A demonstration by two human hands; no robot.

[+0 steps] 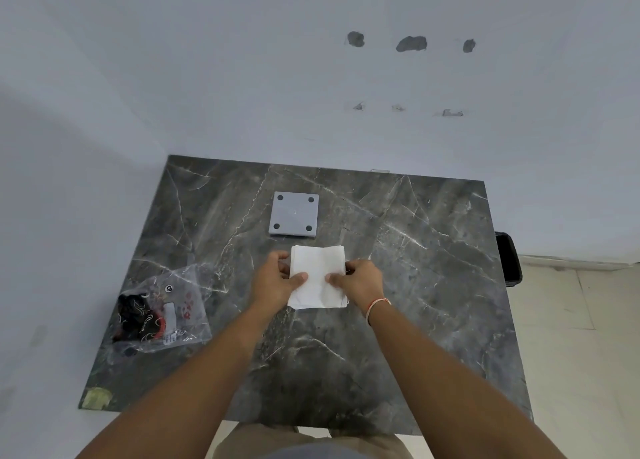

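On the marble worktop (pixel 433 257), left hand (pixel 275 282) and right hand (pixel 362 280) each keep a pinching grip on the napkin stack (pixel 317 268). Its edges are still ragged, so tidying seems unfinished.

Inventory by type: table, hands, wall.
One table (pixel 433 268) carries one white paper stack (pixel 317 268) (sheet count not discernible), one grey square plate (pixel 294 216) with four dark round dots (pixel 280 197), one clear plastic bag (pixel 162 309) and one yellowish tape patch (pixel 98 397). Two hands are present: one left hand (pixel 277 278) and one right hand (pixel 360 280), the latter with one wristband (pixel 375 304). One black object (pixel 509 259) adjoins the table. The wall shows three dark holes (pixel 411 43) and three smaller chips (pixel 450 113).
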